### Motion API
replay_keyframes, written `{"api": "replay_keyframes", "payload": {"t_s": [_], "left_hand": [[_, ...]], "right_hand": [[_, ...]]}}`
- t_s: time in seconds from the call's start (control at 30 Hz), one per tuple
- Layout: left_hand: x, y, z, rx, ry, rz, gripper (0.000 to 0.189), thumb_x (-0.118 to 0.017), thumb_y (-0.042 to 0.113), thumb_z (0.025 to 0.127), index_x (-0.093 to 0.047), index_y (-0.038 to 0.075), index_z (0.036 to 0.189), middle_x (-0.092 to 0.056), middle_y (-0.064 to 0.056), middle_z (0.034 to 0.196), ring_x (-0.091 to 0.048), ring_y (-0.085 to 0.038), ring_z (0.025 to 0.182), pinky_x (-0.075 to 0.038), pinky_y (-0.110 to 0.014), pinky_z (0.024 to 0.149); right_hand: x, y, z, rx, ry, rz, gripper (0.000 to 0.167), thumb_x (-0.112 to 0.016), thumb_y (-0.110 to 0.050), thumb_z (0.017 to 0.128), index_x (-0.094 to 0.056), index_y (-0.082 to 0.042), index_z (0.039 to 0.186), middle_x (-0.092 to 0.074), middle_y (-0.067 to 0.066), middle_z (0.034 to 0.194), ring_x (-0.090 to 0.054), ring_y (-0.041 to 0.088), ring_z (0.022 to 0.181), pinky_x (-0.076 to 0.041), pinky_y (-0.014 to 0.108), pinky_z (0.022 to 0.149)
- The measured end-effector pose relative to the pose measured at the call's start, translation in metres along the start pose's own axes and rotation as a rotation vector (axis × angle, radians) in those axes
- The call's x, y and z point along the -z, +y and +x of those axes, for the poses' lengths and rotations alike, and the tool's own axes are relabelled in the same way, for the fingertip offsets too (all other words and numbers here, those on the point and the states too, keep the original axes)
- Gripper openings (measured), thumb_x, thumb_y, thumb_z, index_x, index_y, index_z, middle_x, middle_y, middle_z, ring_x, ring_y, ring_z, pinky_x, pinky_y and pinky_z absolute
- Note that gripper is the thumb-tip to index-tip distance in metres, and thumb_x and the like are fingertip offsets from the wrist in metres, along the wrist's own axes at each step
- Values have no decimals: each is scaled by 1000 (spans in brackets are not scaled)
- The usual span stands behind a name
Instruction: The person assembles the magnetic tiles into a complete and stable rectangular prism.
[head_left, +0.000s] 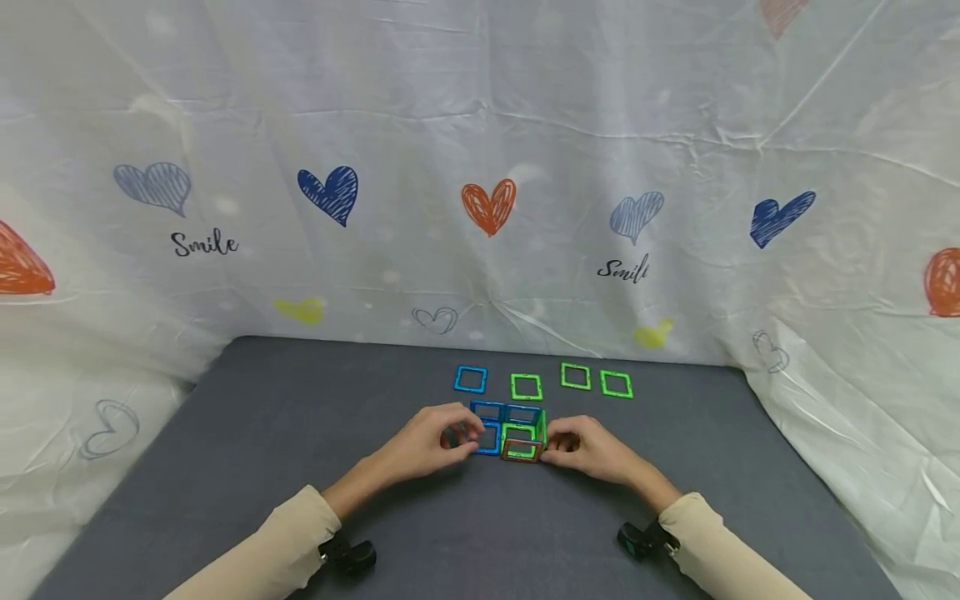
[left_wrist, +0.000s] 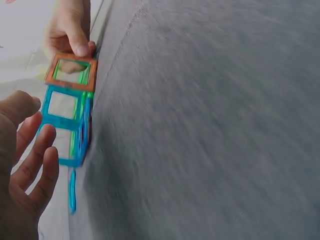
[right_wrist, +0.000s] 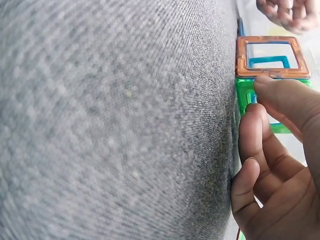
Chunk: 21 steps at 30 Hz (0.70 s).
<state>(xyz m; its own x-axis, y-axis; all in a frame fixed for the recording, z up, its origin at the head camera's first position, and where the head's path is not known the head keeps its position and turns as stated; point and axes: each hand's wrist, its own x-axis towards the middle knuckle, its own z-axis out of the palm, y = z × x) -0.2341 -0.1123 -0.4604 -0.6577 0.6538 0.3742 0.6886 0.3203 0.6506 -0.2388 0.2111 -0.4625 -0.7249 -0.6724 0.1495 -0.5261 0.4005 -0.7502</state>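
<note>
Square see-through magnetic tiles form a small structure on the table, with blue tiles [head_left: 488, 411] upright at the back and a green tile [head_left: 542, 427] upright on the right. At its front right stands an orange tile [head_left: 522, 451]. My right hand [head_left: 588, 446] pinches the orange tile's right edge, its thumb at the corner beside the green tile [right_wrist: 245, 95]. My left hand [head_left: 433, 437] is by the structure's left side, fingers loosely bent and holding nothing. In the left wrist view it is beside blue tiles [left_wrist: 62, 121], apart from the orange tile [left_wrist: 92, 75].
Behind the structure lie a loose blue tile [head_left: 471, 379] and three loose green tiles, one of them a green tile [head_left: 617, 384] at the far right. The dark grey table [head_left: 300, 400] meets a white curtain [head_left: 405, 250] printed with hearts.
</note>
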Motion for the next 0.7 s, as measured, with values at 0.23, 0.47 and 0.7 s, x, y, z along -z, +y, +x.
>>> {"api": "replay_keyframes", "payload": {"t_s": [0.23,0.47,0.7], "left_hand": [[19,-11,-24,3,19,-1,19,-75,6,94,-69,6,111,-66,0,101,-64,-7,84,-54,-26,62],[42,-17,-36,50,18,27,26,-78,9,92,-68,5,116,-67,-5,103,-65,-15,86,-54,-30,63],[54,-25,-39,81,-30,49,35,-79,14,91,-65,4,121,-66,-6,107,-64,-22,91,-55,-33,68]], "right_hand": [[1,1,-1,2,-5,-4,4,-76,-15,95,-74,-17,99,-68,-5,84,-62,15,68,-50,29,60],[1,1,-1,-3,-3,-8,5,-76,-14,95,-74,-17,98,-68,-5,84,-61,15,68,-49,29,59],[0,0,0,-14,-4,7,6,-76,-14,94,-74,-17,99,-68,-5,84,-61,15,68,-49,28,59]]}}
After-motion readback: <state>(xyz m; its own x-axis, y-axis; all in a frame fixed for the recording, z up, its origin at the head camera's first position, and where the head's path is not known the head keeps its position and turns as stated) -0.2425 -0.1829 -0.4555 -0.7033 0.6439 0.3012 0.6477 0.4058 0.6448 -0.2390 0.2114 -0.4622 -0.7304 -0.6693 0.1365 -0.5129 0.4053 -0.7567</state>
